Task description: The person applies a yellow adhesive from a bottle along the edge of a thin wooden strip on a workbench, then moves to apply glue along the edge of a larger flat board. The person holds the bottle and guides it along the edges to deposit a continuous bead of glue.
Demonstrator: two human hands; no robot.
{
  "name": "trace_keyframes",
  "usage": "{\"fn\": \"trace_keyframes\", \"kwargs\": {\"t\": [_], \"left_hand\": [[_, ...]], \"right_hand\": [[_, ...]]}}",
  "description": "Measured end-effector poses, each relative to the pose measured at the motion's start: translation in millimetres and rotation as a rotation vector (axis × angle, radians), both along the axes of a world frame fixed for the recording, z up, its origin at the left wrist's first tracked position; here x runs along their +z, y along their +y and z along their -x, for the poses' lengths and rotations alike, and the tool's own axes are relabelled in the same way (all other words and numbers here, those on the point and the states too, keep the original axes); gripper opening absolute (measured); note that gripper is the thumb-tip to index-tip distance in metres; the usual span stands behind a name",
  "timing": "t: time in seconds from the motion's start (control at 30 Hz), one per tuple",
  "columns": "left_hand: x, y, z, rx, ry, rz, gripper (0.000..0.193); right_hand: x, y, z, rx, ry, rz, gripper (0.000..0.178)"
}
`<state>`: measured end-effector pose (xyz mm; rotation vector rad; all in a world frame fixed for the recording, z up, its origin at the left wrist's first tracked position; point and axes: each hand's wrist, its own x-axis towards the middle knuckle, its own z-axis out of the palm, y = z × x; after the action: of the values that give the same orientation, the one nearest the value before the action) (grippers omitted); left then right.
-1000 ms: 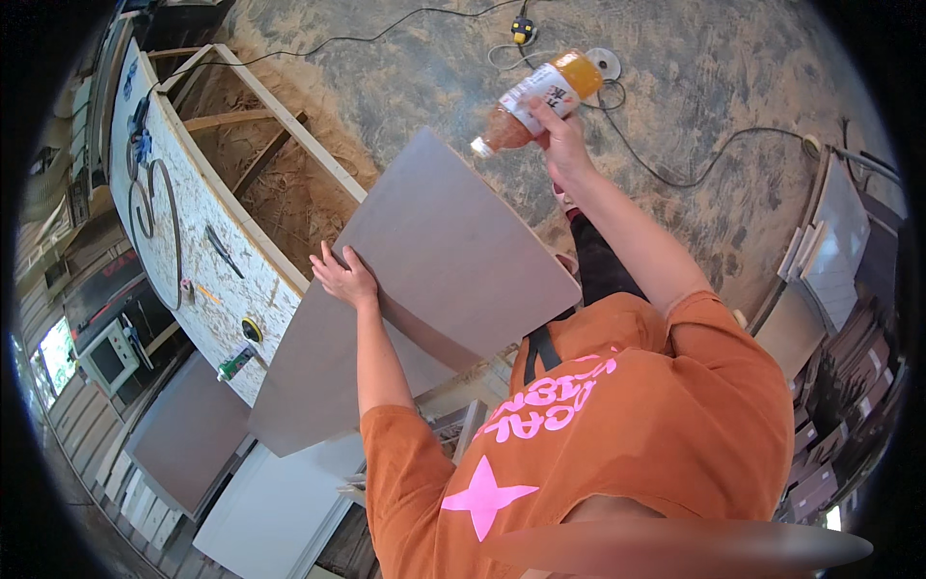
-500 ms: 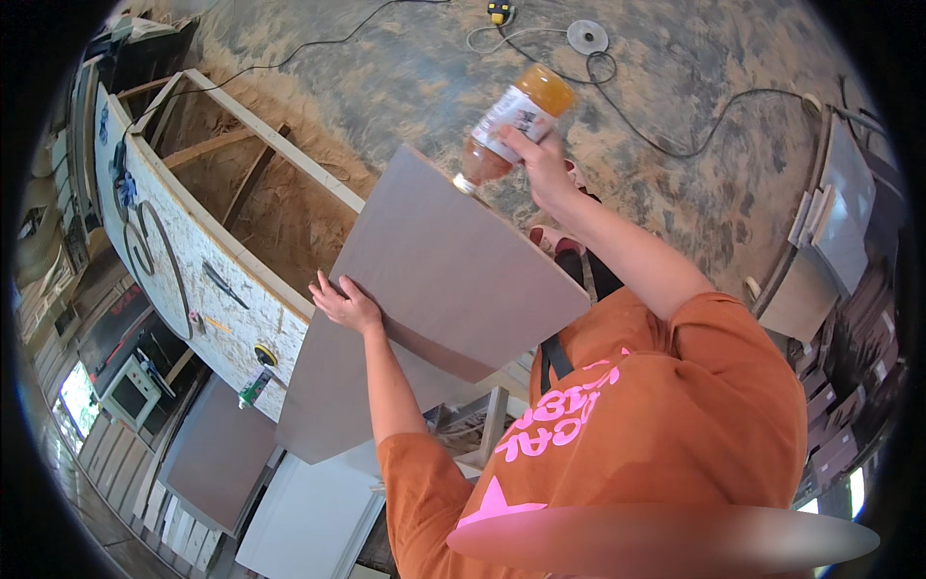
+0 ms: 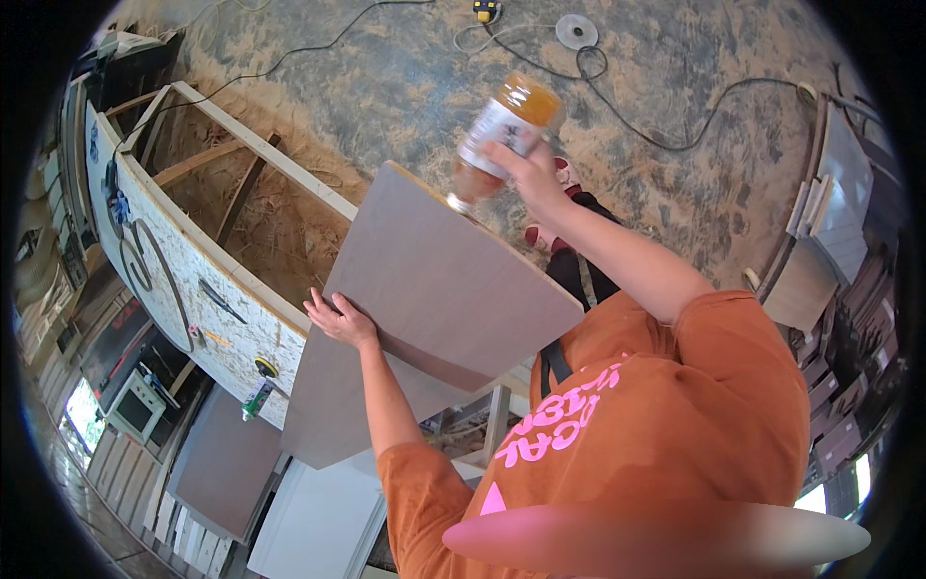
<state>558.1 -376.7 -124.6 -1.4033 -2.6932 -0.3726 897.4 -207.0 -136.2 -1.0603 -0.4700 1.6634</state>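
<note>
My right hand [image 3: 526, 174] is closed around a glue bottle [image 3: 497, 135] with amber contents and a white label. The bottle is tilted upside down, its nozzle [image 3: 459, 204] at the far edge of a grey-brown board [image 3: 434, 280]. A thin yellowish line shows on that edge between the board's corner and the nozzle. Flat on the board's left part lies my left hand [image 3: 342, 321], its fingers spread over the side edge. The board slants in front of me; what supports it is mostly hidden.
At the left stands a long curved workbench [image 3: 207, 280] with an open wooden frame, tools lying on its pale top. A black cable [image 3: 666, 145] and a grey disc [image 3: 577, 32] lie on the dusty floor. White panels [image 3: 318, 511] lean below the board; more boards [image 3: 834, 232] stand at right.
The bottle's nozzle has shifted slightly along the board's edge, away from the far corner. My left hand stays on the board. The whole view has moved a little.
</note>
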Motion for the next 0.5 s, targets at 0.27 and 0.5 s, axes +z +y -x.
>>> {"fn": "trace_keyframes", "kwargs": {"t": [0.27, 0.5], "left_hand": [[-1.3, -0.4, 2.0, -0.023, -0.009, -0.010, 0.047], [-2.2, -0.5, 2.5, -0.025, -0.006, -0.002, 0.047]], "right_hand": [[-16.7, 49.9, 50.9, -0.058, 0.021, 0.024, 0.028], [-10.8, -3.0, -3.5, 0.020, 0.035, 0.050, 0.028]]}}
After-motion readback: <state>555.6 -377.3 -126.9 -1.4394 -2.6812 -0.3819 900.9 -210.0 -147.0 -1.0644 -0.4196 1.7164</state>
